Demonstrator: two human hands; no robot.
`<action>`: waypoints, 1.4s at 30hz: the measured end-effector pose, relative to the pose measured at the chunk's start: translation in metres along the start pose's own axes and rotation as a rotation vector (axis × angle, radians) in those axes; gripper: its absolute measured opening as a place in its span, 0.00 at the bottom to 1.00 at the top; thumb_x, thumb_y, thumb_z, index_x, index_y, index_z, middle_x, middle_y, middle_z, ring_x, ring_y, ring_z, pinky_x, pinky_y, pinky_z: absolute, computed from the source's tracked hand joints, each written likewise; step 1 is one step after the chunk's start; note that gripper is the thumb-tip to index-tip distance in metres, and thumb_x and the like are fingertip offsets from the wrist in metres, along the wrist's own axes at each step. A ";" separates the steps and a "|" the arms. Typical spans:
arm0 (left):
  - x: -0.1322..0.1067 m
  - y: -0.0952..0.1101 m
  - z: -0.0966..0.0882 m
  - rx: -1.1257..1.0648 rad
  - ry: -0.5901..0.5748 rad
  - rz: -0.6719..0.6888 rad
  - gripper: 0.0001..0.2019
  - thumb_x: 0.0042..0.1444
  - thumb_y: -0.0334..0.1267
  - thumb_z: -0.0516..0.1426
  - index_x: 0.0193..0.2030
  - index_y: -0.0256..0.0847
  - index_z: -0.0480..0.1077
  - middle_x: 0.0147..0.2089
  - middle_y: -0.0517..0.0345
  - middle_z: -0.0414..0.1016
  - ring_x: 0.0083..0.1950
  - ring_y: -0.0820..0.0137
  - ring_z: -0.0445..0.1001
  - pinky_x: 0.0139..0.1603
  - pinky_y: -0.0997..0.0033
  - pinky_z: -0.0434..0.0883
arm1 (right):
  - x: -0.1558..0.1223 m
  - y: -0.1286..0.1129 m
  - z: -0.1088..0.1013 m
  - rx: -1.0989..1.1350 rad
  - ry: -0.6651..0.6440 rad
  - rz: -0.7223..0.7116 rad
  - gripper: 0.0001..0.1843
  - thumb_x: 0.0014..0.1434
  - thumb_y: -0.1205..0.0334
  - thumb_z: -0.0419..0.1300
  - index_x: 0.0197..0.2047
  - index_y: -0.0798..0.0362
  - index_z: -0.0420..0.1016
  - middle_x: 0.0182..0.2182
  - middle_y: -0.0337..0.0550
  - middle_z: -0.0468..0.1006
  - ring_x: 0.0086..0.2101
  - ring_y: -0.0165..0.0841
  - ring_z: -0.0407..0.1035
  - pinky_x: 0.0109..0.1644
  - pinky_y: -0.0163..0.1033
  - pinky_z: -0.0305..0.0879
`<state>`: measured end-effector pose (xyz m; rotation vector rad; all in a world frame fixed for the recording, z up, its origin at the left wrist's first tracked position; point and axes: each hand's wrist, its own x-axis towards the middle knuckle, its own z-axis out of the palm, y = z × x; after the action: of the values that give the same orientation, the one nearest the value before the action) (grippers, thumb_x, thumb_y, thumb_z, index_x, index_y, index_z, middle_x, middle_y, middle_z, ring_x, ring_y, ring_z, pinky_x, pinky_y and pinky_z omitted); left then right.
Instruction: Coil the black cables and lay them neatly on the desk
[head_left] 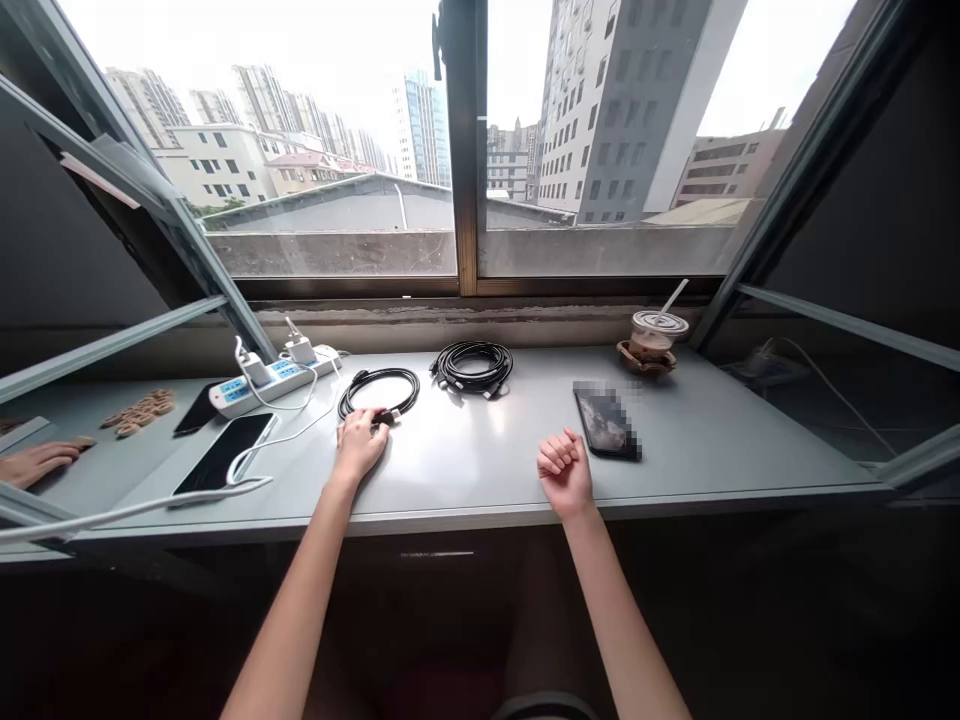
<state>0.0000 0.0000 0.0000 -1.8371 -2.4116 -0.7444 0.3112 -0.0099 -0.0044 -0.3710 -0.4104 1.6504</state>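
My left hand (361,443) rests at the near side of a loosely coiled black cable (415,382), its fingers closed over the part by the plug; a silvery plug tip shows just right of the fingertips. Behind it and to the right lies a thicker bundle of coiled black cables (474,366), with several plug ends showing, apart from both hands. Close to the table's front edge, my right hand (566,474) is curled into a loose fist with nothing visible in it. Just right of that hand, a black smartphone (606,425) lies flat, partly blurred out.
A white power strip (281,378) with chargers stands at the left, its white cord (247,470) trailing over another phone (225,455). At the back right is a lidded drink cup (651,335) with a straw. Another person's hand (45,460) shows beyond the left frame.
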 end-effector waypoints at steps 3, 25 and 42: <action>-0.001 0.000 0.002 0.003 -0.001 0.002 0.18 0.54 0.36 0.48 0.51 0.40 0.68 0.53 0.48 0.68 0.57 0.57 0.62 0.58 0.57 0.58 | -0.001 -0.001 -0.001 0.020 0.003 0.017 0.28 0.51 0.63 0.56 0.20 0.53 0.34 0.15 0.29 0.40 0.16 0.21 0.39 0.14 0.24 0.46; -0.001 0.000 0.003 -0.025 0.004 0.004 0.18 0.54 0.36 0.48 0.50 0.39 0.69 0.53 0.48 0.68 0.57 0.56 0.61 0.57 0.54 0.57 | -0.001 -0.004 0.000 0.121 0.015 0.057 0.27 0.51 0.67 0.56 0.20 0.52 0.35 0.14 0.28 0.43 0.15 0.20 0.42 0.14 0.23 0.47; -0.002 0.002 0.001 -0.026 0.031 0.031 0.18 0.53 0.37 0.49 0.49 0.38 0.68 0.52 0.46 0.69 0.55 0.56 0.63 0.55 0.56 0.59 | -0.001 -0.002 -0.001 0.048 -0.043 0.028 0.30 0.49 0.65 0.58 0.21 0.53 0.32 0.15 0.28 0.41 0.15 0.19 0.41 0.14 0.21 0.48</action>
<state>0.0023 -0.0016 -0.0008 -1.8536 -2.3603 -0.7995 0.3141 -0.0103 -0.0044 -0.3070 -0.3981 1.6952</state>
